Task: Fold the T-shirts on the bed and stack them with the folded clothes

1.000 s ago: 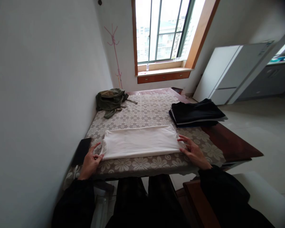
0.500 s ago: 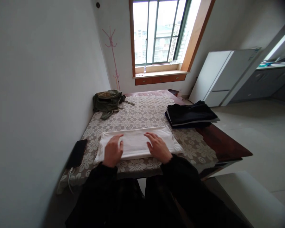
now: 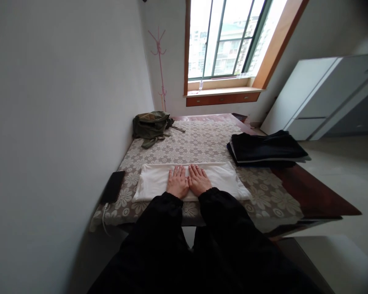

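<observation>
A white cloth (image 3: 223,179), folded into a long flat rectangle, lies near the front edge of the table. My left hand (image 3: 178,182) rests flat on the middle of it, fingers stretched forward. Beside it, my right hand (image 3: 199,180) also lies flat on the cloth, with the thumbs side by side. Neither hand grips anything. The cloth's ends show on both sides of my hands.
A lace-covered table (image 3: 187,143) bears a dark green backpack (image 3: 151,124) at the back left, a black phone (image 3: 113,187) with a white cable at the left edge, and a stack of dark folded clothes (image 3: 266,148) on the right. A wall borders the left.
Both hands have come together at the cloth's middle and now lie flat on it. Earlier they were apart with curved fingers. The camera view has shifted, moving the scene rightward.
</observation>
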